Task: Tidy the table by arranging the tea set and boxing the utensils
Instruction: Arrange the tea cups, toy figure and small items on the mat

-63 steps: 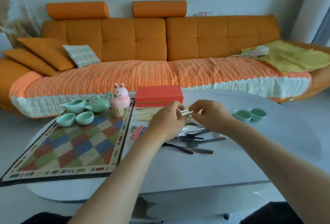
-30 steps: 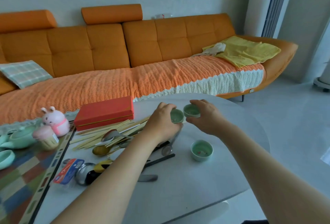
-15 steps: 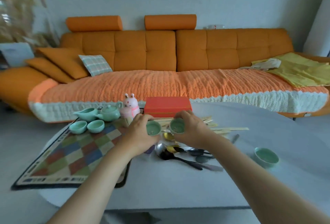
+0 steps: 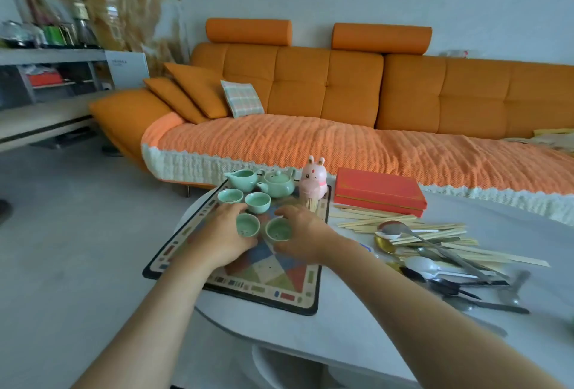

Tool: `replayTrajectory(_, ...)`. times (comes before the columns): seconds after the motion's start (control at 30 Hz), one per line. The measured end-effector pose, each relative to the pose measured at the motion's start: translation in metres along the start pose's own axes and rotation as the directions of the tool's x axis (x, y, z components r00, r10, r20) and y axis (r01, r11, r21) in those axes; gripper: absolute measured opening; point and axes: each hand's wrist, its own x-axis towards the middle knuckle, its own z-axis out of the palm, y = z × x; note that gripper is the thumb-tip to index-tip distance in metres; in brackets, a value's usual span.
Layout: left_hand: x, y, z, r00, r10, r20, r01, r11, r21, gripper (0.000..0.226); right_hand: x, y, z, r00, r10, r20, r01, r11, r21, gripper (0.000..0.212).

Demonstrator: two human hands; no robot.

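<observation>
My left hand [image 4: 224,235] grips a small green teacup [image 4: 247,225] over the checkered mat [image 4: 273,277]. Beside it my right hand [image 4: 302,235] grips a second green teacup [image 4: 278,230]. Both cups are low over the mat, just in front of two more cups [image 4: 230,196] [image 4: 257,202]. Behind those stand a green pitcher [image 4: 243,179] and a green teapot [image 4: 278,184]. To the right lies a closed red box [image 4: 379,191], with chopsticks [image 4: 388,222] and spoons [image 4: 435,259] heaped in front of it.
A pink rabbit toothpick holder [image 4: 313,185] stands at the mat's far right corner. The white table [image 4: 357,323] has a rounded edge at front left. An orange sofa [image 4: 326,103] runs behind the table. Shelves [image 4: 46,78] stand at far left.
Both hands picked up a teacup each from the table's right side and carried them left to the mat. The view swung left with them.
</observation>
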Motion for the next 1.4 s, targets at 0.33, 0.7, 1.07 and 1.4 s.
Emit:
replayTrajectory(0.33,0.007,-0.038,-0.019,0.996,-0.077,0.041,0.079,0.995,-0.066,0.058,0.029,-0.017,0.039,0.997,0.062,-0.051,-0.054,0.988,0.146,0.076)
replayTrajectory(0.7,0.017,-0.055,-0.023,0.987,-0.11,-0.117,0.092,0.984,-0.154,0.045,0.049,-0.03,0.055,0.988,0.117,-0.104,-0.093,0.972,0.215,0.071)
replayTrajectory(1.07,0.019,-0.051,-0.025,0.971,-0.215,-0.105,0.205,0.974,-0.095,0.066,0.052,-0.031,0.06,0.983,0.117,-0.143,-0.082,0.97,0.227,0.068)
replayTrajectory(1.4,0.009,0.065,-0.004,0.99,0.043,-0.137,-0.047,0.999,-0.022,0.038,-0.014,0.026,-0.009,0.988,0.033,-0.153,-0.003,0.981,0.192,0.038)
